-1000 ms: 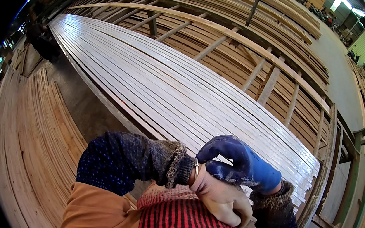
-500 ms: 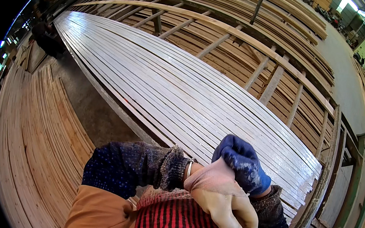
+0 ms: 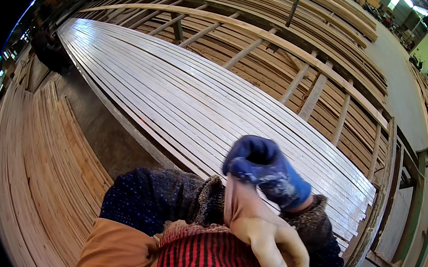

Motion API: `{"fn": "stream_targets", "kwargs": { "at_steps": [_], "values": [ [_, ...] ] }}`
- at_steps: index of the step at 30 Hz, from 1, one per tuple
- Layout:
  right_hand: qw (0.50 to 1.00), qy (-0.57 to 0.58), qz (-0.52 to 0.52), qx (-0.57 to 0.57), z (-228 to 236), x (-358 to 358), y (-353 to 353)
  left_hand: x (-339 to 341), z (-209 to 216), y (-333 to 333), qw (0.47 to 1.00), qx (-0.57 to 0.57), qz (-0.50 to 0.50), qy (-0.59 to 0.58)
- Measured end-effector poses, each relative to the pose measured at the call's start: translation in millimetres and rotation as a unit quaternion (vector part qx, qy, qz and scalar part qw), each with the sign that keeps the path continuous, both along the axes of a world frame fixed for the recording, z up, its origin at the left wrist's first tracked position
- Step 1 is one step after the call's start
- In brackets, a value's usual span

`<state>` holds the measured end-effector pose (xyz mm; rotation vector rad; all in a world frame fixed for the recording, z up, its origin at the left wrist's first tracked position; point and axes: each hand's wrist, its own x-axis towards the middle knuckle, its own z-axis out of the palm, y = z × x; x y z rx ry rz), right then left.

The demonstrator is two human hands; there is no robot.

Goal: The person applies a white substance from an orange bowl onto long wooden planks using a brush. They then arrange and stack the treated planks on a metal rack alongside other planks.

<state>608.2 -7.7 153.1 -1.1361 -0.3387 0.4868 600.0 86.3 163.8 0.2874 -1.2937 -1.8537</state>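
My left hand [image 3: 266,240] wears a cream-coated work glove with a pinkish knit cuff [image 3: 241,196]. It is bent downward in front of my chest, thumb and fingers curved and apart, with nothing between them. My right hand [image 3: 269,173], in a blue coated glove with whitish smears, pinches that cuff and stretches it up at the left wrist. Behind both hands lies a wide row of long white-coated wooden strips [image 3: 196,107], side by side on a long rack. The hands are above its near edge.
Long bare wooden strips [image 3: 41,149] lie to the left. A ladder-like wooden frame [image 3: 256,48] runs beyond the white strips, with stacked boards [image 3: 279,83] behind. A green metal frame [image 3: 423,212] stands at right. At the far left is a person in dark clothing [image 3: 50,52].
My right hand has moved up and left, drawing the glove cuff up over the left wrist. The bracelet and bare skin seen there before are now covered.
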Motion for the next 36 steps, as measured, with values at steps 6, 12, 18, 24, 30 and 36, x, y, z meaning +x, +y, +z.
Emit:
{"fn": "stream_targets", "kwargs": {
  "at_steps": [6,12,18,24,30,36],
  "values": [
    [0.993,0.073,-0.087,0.023,-43.8,-1.5,29.7,4.2,3.5,-15.4,0.918,-0.151,0.147,0.335],
    [0.971,0.199,-0.128,-0.038,-81.2,-18.5,13.7,56.4,-5.2,-17.0,0.854,-0.140,0.265,0.426],
    [0.926,0.253,-0.277,-0.042,-126.7,-68.7,-32.0,105.1,-40.8,69.7,0.772,-0.010,0.623,0.121],
    [0.851,0.276,-0.443,-0.059,-122.6,-119.4,-103.1,87.6,-129.3,168.2,0.610,0.190,0.750,0.172],
    [0.850,0.266,-0.454,-0.006,-133.0,-97.6,-120.4,83.7,-172.6,186.6,0.470,0.223,0.815,0.255],
    [0.880,0.217,-0.410,-0.107,-110.9,-74.0,-96.4,88.5,-165.8,171.8,0.484,0.237,0.806,0.243]
  ]
}}
